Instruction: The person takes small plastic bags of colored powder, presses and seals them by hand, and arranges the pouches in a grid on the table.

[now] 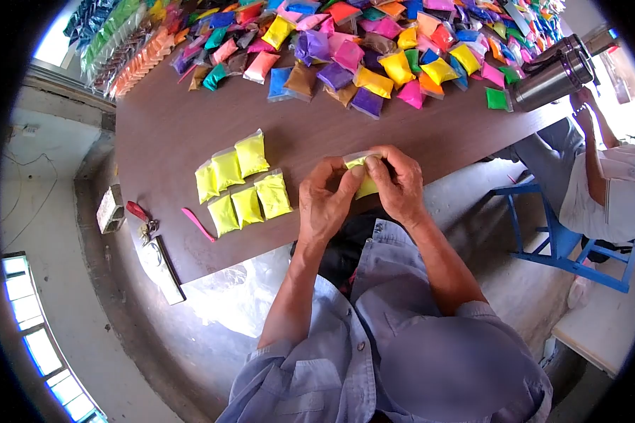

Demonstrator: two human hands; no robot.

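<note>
Between my two hands is a small clear plastic bag [366,186] with bright yellow filling, held over the table's front edge. My left hand [324,201] pinches its left top corner, thumb and fingers closed. On the other side my right hand [398,185] grips the top edge, its thumb pressed near the left one. My fingers cover much of the bag. To the left of my hands, several similar yellow bags [248,206] lie in two rows on the brown table [169,233]. A pink plastic strip [199,224] rests beside the lower row.
A large heap of colourful filled bags [346,55] covers the table's far side. A steel flask [554,74] lies at the right. Keys with a red strap [142,217] sit at the left edge. Another person [607,187] sits at right by a blue stool [564,243].
</note>
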